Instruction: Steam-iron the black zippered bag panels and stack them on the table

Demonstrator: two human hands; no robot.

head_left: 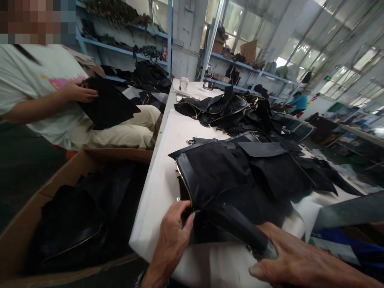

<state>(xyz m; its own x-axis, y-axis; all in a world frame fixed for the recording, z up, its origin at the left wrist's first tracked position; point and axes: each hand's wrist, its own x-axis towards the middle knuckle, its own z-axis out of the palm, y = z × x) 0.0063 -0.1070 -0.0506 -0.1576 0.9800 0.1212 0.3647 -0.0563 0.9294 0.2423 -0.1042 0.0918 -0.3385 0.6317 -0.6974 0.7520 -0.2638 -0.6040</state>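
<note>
A black bag panel [219, 172] with a gold zipper [183, 180] along its left edge lies across the near part of the white table. My left hand [174, 228] pinches this panel at the lower end of the zipper, between thumb and fingers. At the near right, my right hand [285, 252] is closed around a curled, shiny black edge [249, 232]. That edge appears to belong to the same bag panel, though the overlapping black layers make this hard to separate. The fingers under the edge are partly hidden.
More black panels with gold zippers [237, 108] are heaped farther along the white table [147, 216]. On the left stands a cardboard box [72, 166] of black pieces. Behind it, a seated person [75, 96] holds a black piece. Blue shelves [126, 48] line the back.
</note>
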